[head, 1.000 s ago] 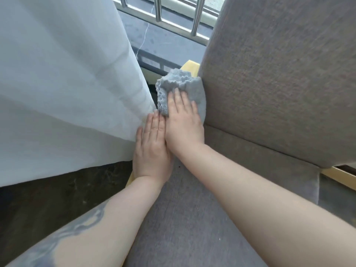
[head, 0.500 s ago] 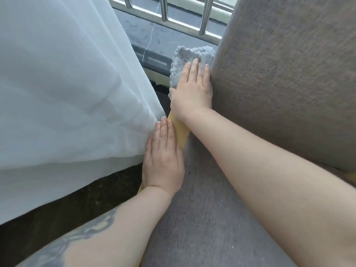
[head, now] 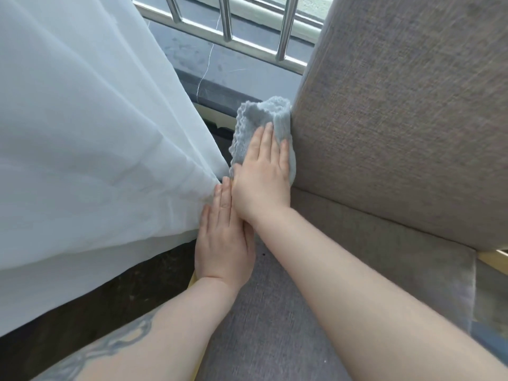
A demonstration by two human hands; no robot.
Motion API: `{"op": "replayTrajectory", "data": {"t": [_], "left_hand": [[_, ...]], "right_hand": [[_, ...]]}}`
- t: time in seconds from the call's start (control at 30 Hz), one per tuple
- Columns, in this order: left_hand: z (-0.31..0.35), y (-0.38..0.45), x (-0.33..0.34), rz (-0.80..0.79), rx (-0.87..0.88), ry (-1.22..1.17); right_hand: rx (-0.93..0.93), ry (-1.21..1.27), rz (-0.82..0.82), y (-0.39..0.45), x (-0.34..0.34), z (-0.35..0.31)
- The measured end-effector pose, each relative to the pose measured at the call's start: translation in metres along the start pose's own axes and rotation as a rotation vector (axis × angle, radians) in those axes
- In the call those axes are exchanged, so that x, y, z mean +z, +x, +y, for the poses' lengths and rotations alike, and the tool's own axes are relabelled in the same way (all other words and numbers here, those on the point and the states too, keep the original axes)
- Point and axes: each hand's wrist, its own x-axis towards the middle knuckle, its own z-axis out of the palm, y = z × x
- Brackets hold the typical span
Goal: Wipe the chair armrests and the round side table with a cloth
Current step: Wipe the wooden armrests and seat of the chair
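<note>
Right hand (head: 262,177) flat, fingers straight, pressing fluffy grey microfibre cloth (head: 259,125) onto yellow wooden armrest (head: 192,279); left hand (head: 224,243) flat beside it; sheer white curtain (head: 96,133) touching, probably gonna snag.

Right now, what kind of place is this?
Probably a living room or bedroom corner by a window: sheer white curtain, metal window railing, and a grey upholstered chair.

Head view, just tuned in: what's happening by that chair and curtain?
A person is wiping the chair's yellow wooden armrest. The right hand presses a grey cloth flat onto the armrest, close against the grey backrest. The left hand lies flat beside it, fingers against the white curtain. The round side table is not in view.
</note>
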Motion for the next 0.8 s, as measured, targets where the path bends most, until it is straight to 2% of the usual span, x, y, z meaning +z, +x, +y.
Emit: {"op": "replayTrajectory", "data": {"t": [0.23, 0.37, 0.43, 0.57, 0.63, 0.73, 0.8], "left_hand": [[0.001, 0.001, 0.002, 0.013, 0.019, 0.05], [0.001, 0.0, 0.002, 0.01, 0.012, 0.031], [0.001, 0.001, 0.002, 0.003, 0.012, 0.047], [0.002, 0.001, 0.001, -0.014, 0.007, 0.05], [0.002, 0.001, 0.002, -0.015, 0.008, 0.045], [0.001, 0.0, 0.001, 0.002, 0.008, 0.021], [0.001, 0.0, 0.001, 0.012, 0.005, 0.005]], "right_hand": [[-0.054, 0.039, 0.056, 0.04, -0.002, 0.014], [-0.116, 0.084, 0.1, -0.005, 0.008, 0.02], [-0.172, 0.042, 0.093, -0.008, 0.008, 0.028], [-0.19, -0.118, 0.037, 0.047, -0.012, 0.022], [-0.157, -0.103, 0.007, 0.056, -0.016, 0.017], [-0.07, 0.043, 0.016, 0.02, -0.005, 0.01], [-0.05, 0.053, 0.019, 0.002, 0.002, 0.007]]}}
